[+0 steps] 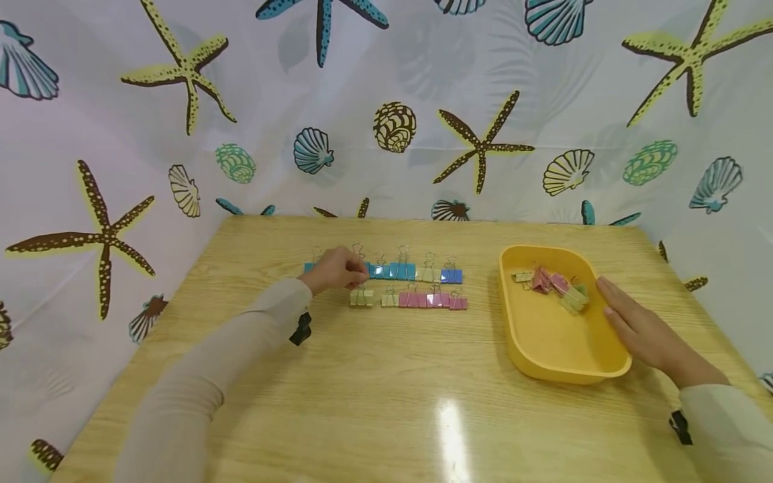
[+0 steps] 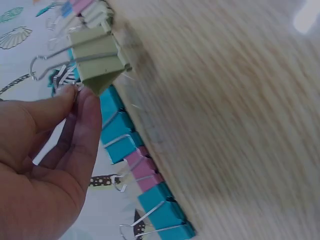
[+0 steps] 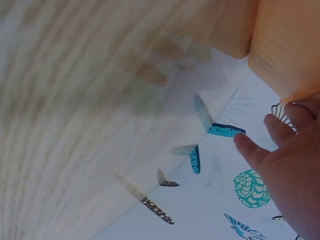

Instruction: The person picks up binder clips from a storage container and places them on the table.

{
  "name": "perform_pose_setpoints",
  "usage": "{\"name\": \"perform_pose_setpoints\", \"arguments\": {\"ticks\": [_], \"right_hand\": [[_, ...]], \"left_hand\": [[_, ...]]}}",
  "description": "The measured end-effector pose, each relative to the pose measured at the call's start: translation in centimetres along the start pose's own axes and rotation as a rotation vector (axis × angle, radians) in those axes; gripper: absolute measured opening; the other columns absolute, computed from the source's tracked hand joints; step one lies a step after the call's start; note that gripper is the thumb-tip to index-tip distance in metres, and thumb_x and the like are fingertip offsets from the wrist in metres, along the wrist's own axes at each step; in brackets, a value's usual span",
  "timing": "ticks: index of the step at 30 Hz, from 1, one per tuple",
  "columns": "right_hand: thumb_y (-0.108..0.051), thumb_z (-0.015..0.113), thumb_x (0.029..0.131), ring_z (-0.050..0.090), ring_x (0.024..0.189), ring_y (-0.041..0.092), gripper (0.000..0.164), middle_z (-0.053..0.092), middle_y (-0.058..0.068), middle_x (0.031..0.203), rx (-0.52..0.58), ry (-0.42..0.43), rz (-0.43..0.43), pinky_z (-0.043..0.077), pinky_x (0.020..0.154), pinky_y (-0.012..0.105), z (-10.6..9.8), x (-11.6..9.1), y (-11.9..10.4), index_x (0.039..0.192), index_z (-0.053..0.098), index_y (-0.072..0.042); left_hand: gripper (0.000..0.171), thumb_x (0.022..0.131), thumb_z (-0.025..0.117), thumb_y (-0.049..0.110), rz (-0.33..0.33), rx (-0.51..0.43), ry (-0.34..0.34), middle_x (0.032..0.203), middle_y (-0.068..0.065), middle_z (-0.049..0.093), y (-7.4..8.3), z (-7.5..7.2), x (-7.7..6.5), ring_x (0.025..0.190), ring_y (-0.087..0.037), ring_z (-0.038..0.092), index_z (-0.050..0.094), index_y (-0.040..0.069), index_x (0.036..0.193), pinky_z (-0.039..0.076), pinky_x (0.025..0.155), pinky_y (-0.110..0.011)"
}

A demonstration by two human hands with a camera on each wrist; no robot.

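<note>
My left hand [image 1: 339,270] reaches over the left part of two rows of binder clips. In the left wrist view, the thumb and index finger of the left hand [image 2: 65,130] pinch a wire handle of a pale green binder clip [image 2: 97,55]. That clip sits at the left end of the front row, beside another pale green clip [image 1: 389,300] and several pink clips [image 1: 413,299]. Straight fingers of my right hand [image 1: 640,329] rest against the right side of a yellow tray [image 1: 519,349].
Teal clips [image 1: 402,270], a pale clip [image 1: 428,274] and a blue clip [image 1: 451,276] line the back row, partly hidden by my left hand. Loose pink clips [image 1: 541,280] and green clips [image 1: 574,300] lie in the tray. A patterned curtain [image 1: 362,181] borders the wooden table [image 1: 386,389].
</note>
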State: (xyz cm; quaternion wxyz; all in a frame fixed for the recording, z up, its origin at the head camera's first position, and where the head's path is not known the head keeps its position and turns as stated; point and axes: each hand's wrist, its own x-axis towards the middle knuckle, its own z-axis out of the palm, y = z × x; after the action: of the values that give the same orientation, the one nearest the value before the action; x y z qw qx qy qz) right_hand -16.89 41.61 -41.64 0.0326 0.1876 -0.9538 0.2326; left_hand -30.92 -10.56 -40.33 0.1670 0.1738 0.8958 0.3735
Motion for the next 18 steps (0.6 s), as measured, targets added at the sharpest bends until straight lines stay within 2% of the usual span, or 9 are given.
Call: {"name": "perform_pose_setpoints", "arguments": {"ticks": [4, 6, 7, 10, 14, 17, 18], "right_hand": [[-0.014, 0.032, 0.106, 0.012, 0.141, 0.048, 0.053, 0.009, 0.026, 0.156, 0.006, 0.007, 0.011, -0.005, 0.107, 0.009, 0.0, -0.1, -0.3, 0.153, 0.01, -0.002], [-0.014, 0.032, 0.106, 0.011, 0.142, 0.046, 0.053, 0.009, 0.026, 0.156, 0.011, 0.014, 0.015, -0.005, 0.105, 0.007, 0.0, -0.2, -0.4, 0.153, 0.01, -0.002], [-0.014, 0.031, 0.106, 0.01, 0.142, 0.044, 0.053, 0.008, 0.025, 0.156, 0.017, 0.016, 0.016, -0.005, 0.106, 0.007, 0.1, -0.2, -0.4, 0.153, 0.009, -0.002], [-0.015, 0.031, 0.106, 0.004, 0.145, 0.014, 0.053, 0.007, 0.021, 0.158, 0.015, 0.027, 0.019, -0.003, 0.103, 0.005, 0.3, -0.2, -0.4, 0.153, 0.01, -0.004], [-0.015, 0.032, 0.106, 0.004, 0.144, 0.011, 0.053, 0.008, 0.021, 0.158, 0.011, 0.029, 0.026, -0.003, 0.107, 0.008, 0.4, -0.3, -0.4, 0.154, 0.01, -0.005], [-0.014, 0.032, 0.106, 0.005, 0.145, 0.019, 0.054, 0.008, 0.019, 0.158, -0.001, 0.034, 0.019, -0.003, 0.108, 0.009, 0.5, -0.2, -0.3, 0.154, 0.009, -0.006], [-0.014, 0.032, 0.106, 0.005, 0.144, 0.016, 0.054, 0.008, 0.018, 0.158, -0.006, 0.037, 0.014, -0.003, 0.108, 0.008, 0.5, -0.2, -0.3, 0.154, 0.009, -0.007]], "left_hand": [[0.014, 0.093, 0.063, 0.009, -0.001, 0.01, -0.014, 0.079, -0.007, 0.069, -0.6, 0.6, 0.6, 0.071, -0.018, 0.065, 0.073, -0.001, 0.094, 0.056, 0.07, -0.033], [0.012, 0.092, 0.064, 0.008, -0.011, 0.004, -0.005, 0.081, -0.007, 0.07, -0.9, 0.9, 1.0, 0.07, -0.016, 0.065, 0.073, 0.0, 0.093, 0.055, 0.068, -0.031], [0.012, 0.092, 0.064, 0.008, -0.018, 0.002, -0.001, 0.082, -0.007, 0.07, -1.0, 1.1, 1.2, 0.069, -0.016, 0.065, 0.073, 0.001, 0.093, 0.055, 0.067, -0.03], [0.011, 0.092, 0.064, 0.009, -0.045, 0.0, 0.022, 0.083, -0.007, 0.07, -1.2, 1.5, 1.7, 0.067, -0.014, 0.064, 0.074, 0.002, 0.091, 0.054, 0.063, -0.027], [0.011, 0.092, 0.065, 0.011, -0.057, 0.0, 0.043, 0.079, -0.006, 0.07, -1.3, 1.8, 2.1, 0.065, -0.014, 0.063, 0.074, 0.005, 0.09, 0.052, 0.059, -0.026], [0.012, 0.092, 0.065, 0.012, -0.044, 0.008, 0.048, 0.077, -0.005, 0.069, -1.5, 1.9, 2.4, 0.064, -0.014, 0.062, 0.074, 0.005, 0.09, 0.051, 0.058, -0.025], [0.012, 0.092, 0.065, 0.012, -0.038, 0.01, 0.048, 0.077, -0.005, 0.069, -1.5, 2.0, 2.4, 0.064, -0.014, 0.062, 0.074, 0.005, 0.091, 0.051, 0.059, -0.025]]}}
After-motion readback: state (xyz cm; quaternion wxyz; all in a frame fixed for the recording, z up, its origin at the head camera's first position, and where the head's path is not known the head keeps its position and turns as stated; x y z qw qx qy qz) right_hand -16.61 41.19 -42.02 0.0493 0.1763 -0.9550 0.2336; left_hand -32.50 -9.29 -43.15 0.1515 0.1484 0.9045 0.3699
